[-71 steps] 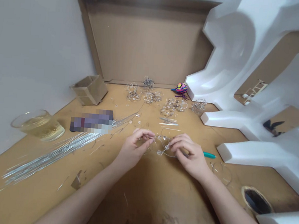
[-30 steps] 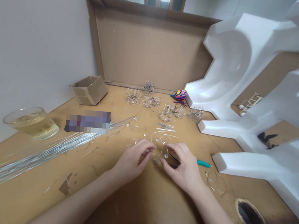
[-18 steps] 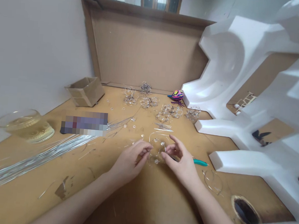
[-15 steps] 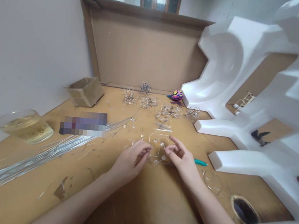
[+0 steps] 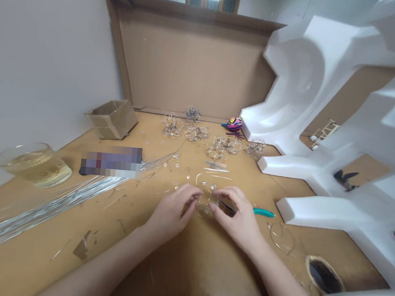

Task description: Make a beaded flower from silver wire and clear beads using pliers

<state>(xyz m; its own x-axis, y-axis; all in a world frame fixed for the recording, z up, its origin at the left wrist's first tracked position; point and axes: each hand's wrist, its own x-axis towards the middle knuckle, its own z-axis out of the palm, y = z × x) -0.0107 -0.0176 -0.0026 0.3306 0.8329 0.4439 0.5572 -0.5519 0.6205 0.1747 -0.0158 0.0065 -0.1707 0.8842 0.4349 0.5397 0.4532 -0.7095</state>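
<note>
Between my two hands is a piece of thin bent wire with clear round beads [image 5: 204, 208]. My left hand [image 5: 173, 208] is closed in a pinch on its left side, the fingertips hiding the exact grip. My right hand [image 5: 241, 218] has thumb and forefinger apart on either side of the wire's right part; whether they touch it I cannot tell. Beneath the right hand lies a tool with a teal handle [image 5: 263, 213], mostly covered. A curved loose wire [image 5: 198, 178] and short straight wires [image 5: 216, 166] lie just beyond the hands.
A bundle of long silvery wires [image 5: 50, 209] runs along the left, near a glass of yellowish liquid [image 5: 33, 166], a blurred-out packet [image 5: 111, 161] and a cardboard box [image 5: 112, 120]. Several beaded wire pieces [image 5: 197, 133] stand farther back. White foam packing [image 5: 306, 169] lines the right.
My right hand has moved slightly left toward the beaded wire, its thumb and forefinger now apart around it. The left hand stays pinched in nearly the same place.
</note>
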